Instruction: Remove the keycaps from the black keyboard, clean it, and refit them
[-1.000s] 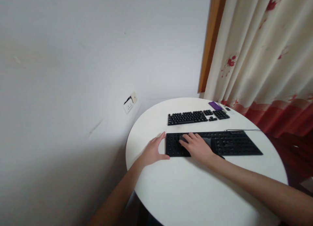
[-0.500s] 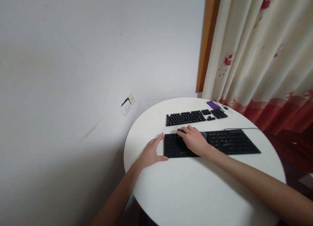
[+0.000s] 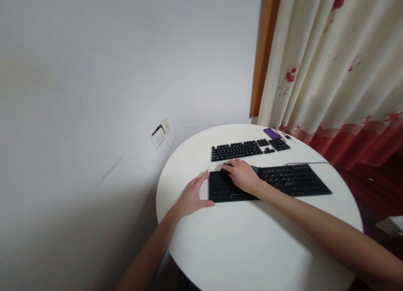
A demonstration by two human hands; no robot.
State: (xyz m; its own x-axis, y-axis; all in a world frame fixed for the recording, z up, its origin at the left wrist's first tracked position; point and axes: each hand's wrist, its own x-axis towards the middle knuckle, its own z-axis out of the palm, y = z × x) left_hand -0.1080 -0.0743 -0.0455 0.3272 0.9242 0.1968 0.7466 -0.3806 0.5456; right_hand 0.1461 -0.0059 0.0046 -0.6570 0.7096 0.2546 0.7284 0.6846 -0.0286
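Note:
A black keyboard base (image 3: 296, 184) with its keycaps off lies on the round white table. My left hand (image 3: 192, 196) rests at its left end, thumb and fingers spread around the corner edges, holding nothing else. Over the left part of the base, my right hand (image 3: 244, 176) is closed on a dark object (image 3: 224, 170). Most of that object is hidden under the hand, so its kind is unclear; a greyish end shows on the right. Beyond the base, black keycaps (image 3: 237, 150) lie grouped in keyboard order.
A purple cloth-like piece (image 3: 271, 133) and a small dark item (image 3: 287, 137) lie at the table's far right. A thin cable (image 3: 310, 163) runs from the base to the right. The wall with a socket (image 3: 158, 137) stands left; a curtain (image 3: 302, 72) hangs behind.
My right hand has shifted slightly left over the base with the dark object. My left hand stays at the base's left end. The whole view has shifted a little.

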